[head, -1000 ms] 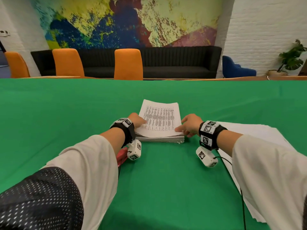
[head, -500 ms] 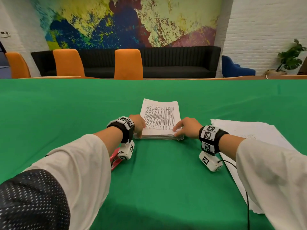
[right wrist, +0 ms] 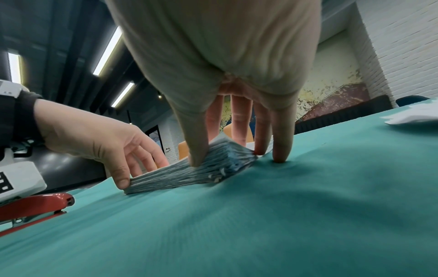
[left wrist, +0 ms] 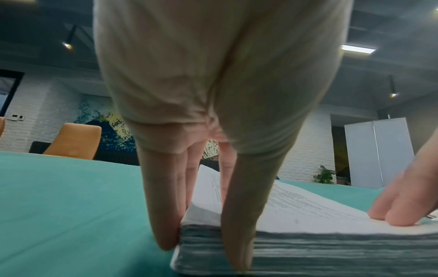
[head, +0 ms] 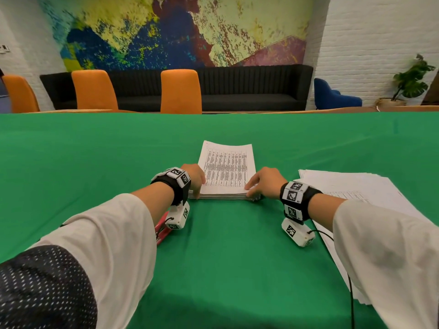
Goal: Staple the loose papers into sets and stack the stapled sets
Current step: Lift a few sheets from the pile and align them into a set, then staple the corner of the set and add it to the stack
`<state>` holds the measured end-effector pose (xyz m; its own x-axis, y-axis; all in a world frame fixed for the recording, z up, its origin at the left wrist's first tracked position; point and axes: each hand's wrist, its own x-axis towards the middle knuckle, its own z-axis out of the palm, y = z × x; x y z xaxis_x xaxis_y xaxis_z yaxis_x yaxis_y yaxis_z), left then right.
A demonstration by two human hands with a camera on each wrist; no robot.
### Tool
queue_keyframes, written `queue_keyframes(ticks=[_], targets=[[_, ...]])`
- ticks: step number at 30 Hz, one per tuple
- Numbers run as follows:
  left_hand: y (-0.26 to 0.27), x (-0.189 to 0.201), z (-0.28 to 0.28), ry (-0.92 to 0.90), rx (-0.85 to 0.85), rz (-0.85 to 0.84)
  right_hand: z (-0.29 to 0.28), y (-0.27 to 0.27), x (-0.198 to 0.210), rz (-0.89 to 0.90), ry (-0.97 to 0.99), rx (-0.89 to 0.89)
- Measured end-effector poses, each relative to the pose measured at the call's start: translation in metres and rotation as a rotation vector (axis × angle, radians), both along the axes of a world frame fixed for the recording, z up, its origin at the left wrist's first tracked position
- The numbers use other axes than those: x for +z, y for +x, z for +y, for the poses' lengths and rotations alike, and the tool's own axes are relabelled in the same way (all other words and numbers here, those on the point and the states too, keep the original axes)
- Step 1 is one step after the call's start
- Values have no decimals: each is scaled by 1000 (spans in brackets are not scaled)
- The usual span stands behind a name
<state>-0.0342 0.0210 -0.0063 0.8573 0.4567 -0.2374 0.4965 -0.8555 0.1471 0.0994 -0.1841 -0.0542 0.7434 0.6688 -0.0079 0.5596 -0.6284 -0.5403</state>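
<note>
Since earlier frame we slid stapled stack [head: 225, 176] nearer; long axis ran away from us; left hand [head: 193, 178] and right hand [head: 266, 184] flanked near corners, straight fingers [left wrist: 239, 224] pressing edges.

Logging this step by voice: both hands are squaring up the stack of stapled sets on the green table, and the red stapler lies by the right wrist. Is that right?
Not quite. The red stapler lies by the left wrist, under that forearm, as the head view shows. The rest holds: the left hand and right hand touch the near corners of the stack of stapled sets on the green table.
</note>
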Motion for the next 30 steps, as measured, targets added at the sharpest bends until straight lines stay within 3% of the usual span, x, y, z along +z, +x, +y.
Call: queue_keyframes(ticks=[11,17,20,24,30], targets=[[-7,8,1,17,-8,3,-18,-4,13,-41,-42,-11],[-41,29,19,9,51,62,-95,36,26,-41,-244,-249],[-63,23,26,9,62,163,-133,45,30,41,-323,-298],[-85,6,23,-4,21,261,-182,56,40,-4,-454,-406],[-87,-12,22,103,-96,200,-235,58,24,56,-489,-557]])
